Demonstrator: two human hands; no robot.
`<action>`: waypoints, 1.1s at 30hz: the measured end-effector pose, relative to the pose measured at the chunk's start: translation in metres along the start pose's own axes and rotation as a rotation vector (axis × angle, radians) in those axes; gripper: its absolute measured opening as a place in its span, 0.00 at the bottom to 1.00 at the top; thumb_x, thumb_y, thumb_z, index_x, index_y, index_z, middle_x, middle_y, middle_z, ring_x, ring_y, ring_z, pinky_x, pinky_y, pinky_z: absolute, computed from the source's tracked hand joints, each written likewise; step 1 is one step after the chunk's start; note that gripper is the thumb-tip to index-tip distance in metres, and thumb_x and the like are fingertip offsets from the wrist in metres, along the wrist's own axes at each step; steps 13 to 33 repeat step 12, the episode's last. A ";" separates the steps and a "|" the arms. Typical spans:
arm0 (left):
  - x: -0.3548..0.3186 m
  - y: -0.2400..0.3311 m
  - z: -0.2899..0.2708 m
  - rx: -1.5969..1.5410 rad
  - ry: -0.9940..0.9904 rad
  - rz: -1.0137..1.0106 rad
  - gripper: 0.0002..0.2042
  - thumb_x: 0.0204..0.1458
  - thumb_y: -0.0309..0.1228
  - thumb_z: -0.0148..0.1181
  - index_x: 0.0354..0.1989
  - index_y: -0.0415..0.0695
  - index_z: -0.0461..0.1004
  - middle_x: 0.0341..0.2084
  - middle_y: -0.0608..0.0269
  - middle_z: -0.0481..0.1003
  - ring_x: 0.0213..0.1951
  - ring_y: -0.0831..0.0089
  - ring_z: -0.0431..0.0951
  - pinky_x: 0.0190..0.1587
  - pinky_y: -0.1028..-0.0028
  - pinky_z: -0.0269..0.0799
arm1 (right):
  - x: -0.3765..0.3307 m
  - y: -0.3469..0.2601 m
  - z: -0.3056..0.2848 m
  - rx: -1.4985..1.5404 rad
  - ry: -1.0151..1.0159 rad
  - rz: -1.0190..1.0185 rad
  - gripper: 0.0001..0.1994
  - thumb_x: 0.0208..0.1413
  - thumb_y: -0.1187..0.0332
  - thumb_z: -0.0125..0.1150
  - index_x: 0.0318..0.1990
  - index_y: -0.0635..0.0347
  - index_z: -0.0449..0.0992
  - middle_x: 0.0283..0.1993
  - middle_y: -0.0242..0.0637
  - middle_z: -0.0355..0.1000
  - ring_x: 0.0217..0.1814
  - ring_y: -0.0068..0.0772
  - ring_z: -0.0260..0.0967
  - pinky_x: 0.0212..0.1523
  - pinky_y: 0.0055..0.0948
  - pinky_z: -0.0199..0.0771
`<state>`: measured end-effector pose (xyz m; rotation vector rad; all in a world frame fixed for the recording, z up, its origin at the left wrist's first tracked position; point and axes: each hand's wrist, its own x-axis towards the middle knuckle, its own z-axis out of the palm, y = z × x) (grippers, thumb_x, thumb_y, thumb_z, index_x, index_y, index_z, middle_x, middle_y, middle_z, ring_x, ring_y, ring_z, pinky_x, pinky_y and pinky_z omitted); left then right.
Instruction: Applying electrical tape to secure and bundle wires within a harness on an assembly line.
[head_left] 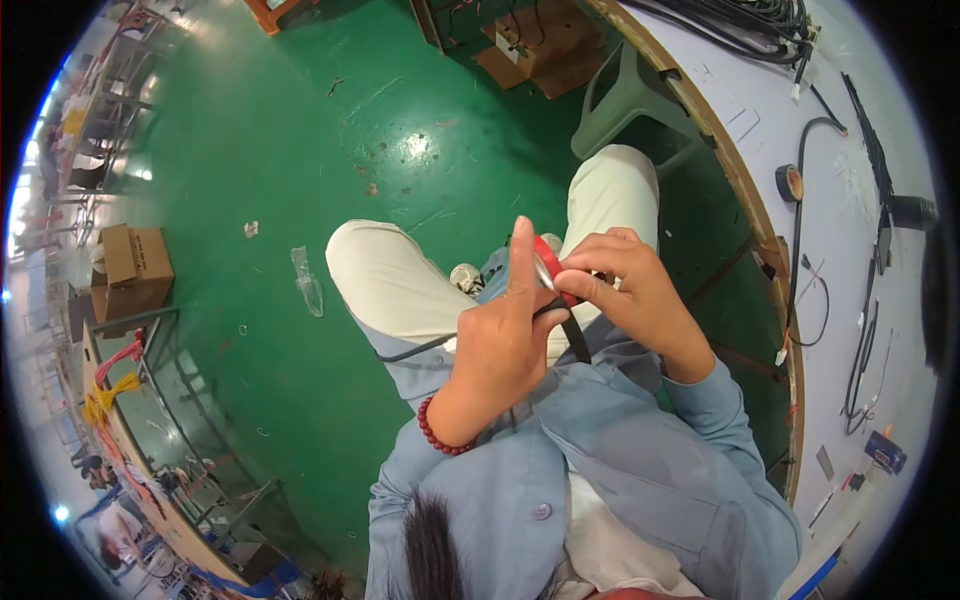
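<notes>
Above my lap, my left hand [500, 345] points its index finger up while the thumb and other fingers close around a black cable [416, 350]. One stretch of that cable runs out to the left over my thigh, and a dark flat end hangs below the hands. My right hand [625, 285] pinches a roll of red tape [547, 257] between thumb and fingers, right beside the left index finger. The two hands nearly touch. Where the tape meets the cable is hidden behind the fingers.
At right stands a white-topped workbench [745, 120] with a bundle of black cables [750, 35], a black tape roll [790, 183] and loose wires. A green plastic stool [625, 105] is partly beneath it. Cardboard boxes [145, 265] and another bench with coloured wires [110, 400] are at left.
</notes>
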<state>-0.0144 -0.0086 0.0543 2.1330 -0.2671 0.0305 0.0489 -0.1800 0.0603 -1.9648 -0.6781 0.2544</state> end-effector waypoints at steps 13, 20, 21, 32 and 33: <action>0.005 0.005 -0.011 -0.815 -0.176 -0.332 0.40 0.53 0.19 0.51 0.68 0.46 0.31 0.30 0.58 0.74 0.32 0.78 0.73 0.39 0.80 0.67 | 0.008 0.063 0.000 0.501 -0.671 -0.334 0.52 0.36 0.57 0.73 0.68 0.53 0.44 0.72 0.37 0.39 0.74 0.38 0.34 0.68 0.43 0.37; 0.005 0.005 -0.011 -0.815 -0.176 -0.332 0.40 0.53 0.19 0.51 0.68 0.46 0.31 0.30 0.58 0.74 0.32 0.78 0.73 0.39 0.80 0.67 | 0.008 0.063 0.000 0.501 -0.671 -0.334 0.52 0.36 0.57 0.73 0.68 0.53 0.44 0.72 0.37 0.39 0.74 0.38 0.34 0.68 0.43 0.37; 0.005 0.005 -0.011 -0.815 -0.176 -0.332 0.40 0.53 0.19 0.51 0.68 0.46 0.31 0.30 0.58 0.74 0.32 0.78 0.73 0.39 0.80 0.67 | 0.008 0.063 0.000 0.501 -0.671 -0.334 0.52 0.36 0.57 0.73 0.68 0.53 0.44 0.72 0.37 0.39 0.74 0.38 0.34 0.68 0.43 0.37; 0.005 0.005 -0.011 -0.815 -0.176 -0.332 0.40 0.53 0.19 0.51 0.68 0.46 0.31 0.30 0.58 0.74 0.32 0.78 0.73 0.39 0.80 0.67 | 0.008 0.063 0.000 0.501 -0.671 -0.334 0.52 0.36 0.57 0.73 0.68 0.53 0.44 0.72 0.37 0.39 0.74 0.38 0.34 0.68 0.43 0.37; 0.005 0.005 -0.011 -0.815 -0.176 -0.332 0.40 0.53 0.19 0.51 0.68 0.46 0.31 0.30 0.58 0.74 0.32 0.78 0.73 0.39 0.80 0.67 | 0.008 0.063 0.000 0.501 -0.671 -0.334 0.52 0.36 0.57 0.73 0.68 0.53 0.44 0.72 0.37 0.39 0.74 0.38 0.34 0.68 0.43 0.37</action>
